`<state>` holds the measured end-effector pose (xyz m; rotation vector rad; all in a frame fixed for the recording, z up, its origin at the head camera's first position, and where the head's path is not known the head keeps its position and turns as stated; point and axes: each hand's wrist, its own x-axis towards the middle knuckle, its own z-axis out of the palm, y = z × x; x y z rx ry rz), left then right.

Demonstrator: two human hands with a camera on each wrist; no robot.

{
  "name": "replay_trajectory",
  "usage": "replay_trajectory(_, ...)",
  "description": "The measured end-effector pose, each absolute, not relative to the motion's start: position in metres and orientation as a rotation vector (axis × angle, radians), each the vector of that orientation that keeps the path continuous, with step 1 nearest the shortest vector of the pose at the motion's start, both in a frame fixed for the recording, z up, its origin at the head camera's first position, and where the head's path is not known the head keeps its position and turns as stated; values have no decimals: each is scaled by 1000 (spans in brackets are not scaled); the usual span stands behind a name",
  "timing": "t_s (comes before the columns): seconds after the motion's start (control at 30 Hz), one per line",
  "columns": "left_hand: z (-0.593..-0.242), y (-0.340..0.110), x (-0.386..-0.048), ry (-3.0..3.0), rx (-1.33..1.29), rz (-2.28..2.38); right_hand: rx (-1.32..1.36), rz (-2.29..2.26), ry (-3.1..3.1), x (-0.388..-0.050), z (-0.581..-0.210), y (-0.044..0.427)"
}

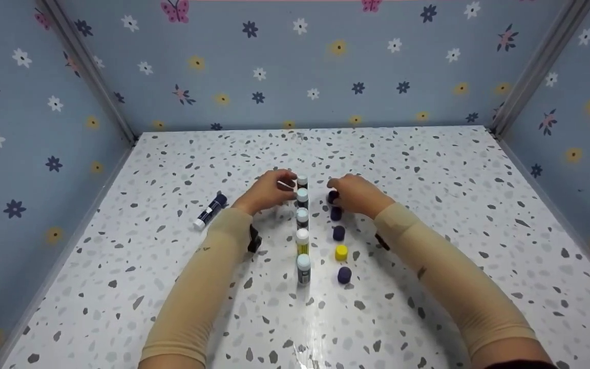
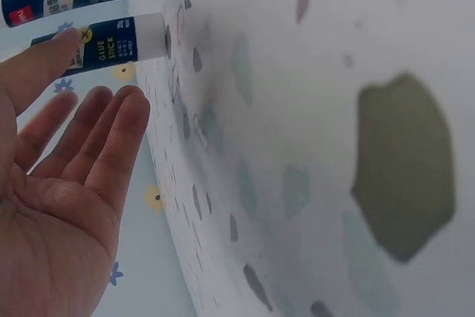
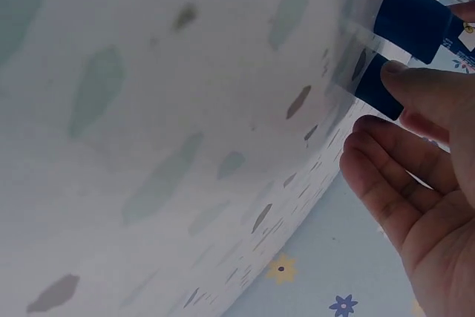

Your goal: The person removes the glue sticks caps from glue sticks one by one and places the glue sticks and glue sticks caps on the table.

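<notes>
Uncapped glue sticks stand upright in a row; the front one point(image 1: 303, 274) has a white top. My left hand point(image 1: 268, 192) is beside the far end of the row. Its thumb lies in front of a navy glue stick point(image 2: 111, 46) in the left wrist view, while the other fingers are loosely extended, apart from it. Contact with the thumb is unclear. To the right runs a line of loose caps, including a yellow cap point(image 1: 341, 252) and a navy cap point(image 1: 344, 275). My right hand point(image 1: 357, 193) pinches the farthest navy cap point(image 3: 375, 90) at the table surface.
A capped glue stick point(image 1: 210, 211) lies on its side left of my left hand. The speckled white table point(image 1: 402, 318) is bounded by flower-patterned blue panels point(image 1: 315, 66) at the back and both sides.
</notes>
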<state>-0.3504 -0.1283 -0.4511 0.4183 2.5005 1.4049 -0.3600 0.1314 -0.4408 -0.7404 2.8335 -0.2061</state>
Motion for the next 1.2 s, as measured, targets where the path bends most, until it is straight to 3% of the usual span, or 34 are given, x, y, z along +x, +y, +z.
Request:
replay_trajectory(0.7, -413, -173, -331, 2842, 262, 1076, -922, -240, 3001, -345, -409, 154)
replay_trajectory(1.2, -419, -218, -316, 2983, 137, 770, -1063, -340, 3112, -323, -405, 171)
